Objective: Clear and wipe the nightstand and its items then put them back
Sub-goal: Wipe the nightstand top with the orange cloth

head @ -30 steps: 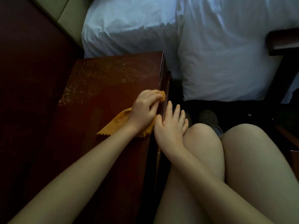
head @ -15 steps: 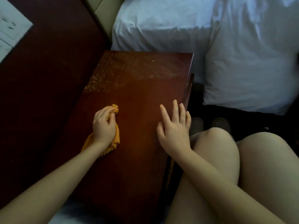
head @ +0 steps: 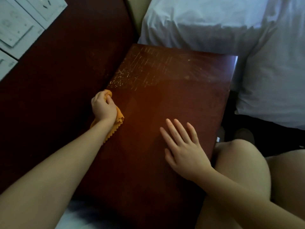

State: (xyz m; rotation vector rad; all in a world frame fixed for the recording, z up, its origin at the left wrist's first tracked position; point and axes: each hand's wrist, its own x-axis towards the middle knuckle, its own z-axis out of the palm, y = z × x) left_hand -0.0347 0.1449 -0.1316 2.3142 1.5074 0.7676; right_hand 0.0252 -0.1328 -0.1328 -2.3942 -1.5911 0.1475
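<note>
The dark red wooden nightstand (head: pixel 173 100) fills the middle of the head view, with pale scratch marks across its far part. My left hand (head: pixel 103 107) grips a bunched orange cloth (head: pixel 120 116) at the top's left edge, beside the wall panel. The cloth's zigzag hem sticks out under my wrist. My right hand (head: pixel 183 149) rests flat on the top near its right edge, fingers straight and spread. No items stand on the top.
A white-sheeted bed (head: pixel 222 30) lies beyond and to the right of the nightstand. A dark wooden wall panel (head: pixel 57 71) runs along the left, carrying white switch plates (head: pixel 18 25). My bare knees (head: pixel 239 159) sit against the nightstand's right side.
My left hand has swept the cloth from the right edge across to the left edge of the top. My right hand moved from the front edge onto the top. The camera shifted left.
</note>
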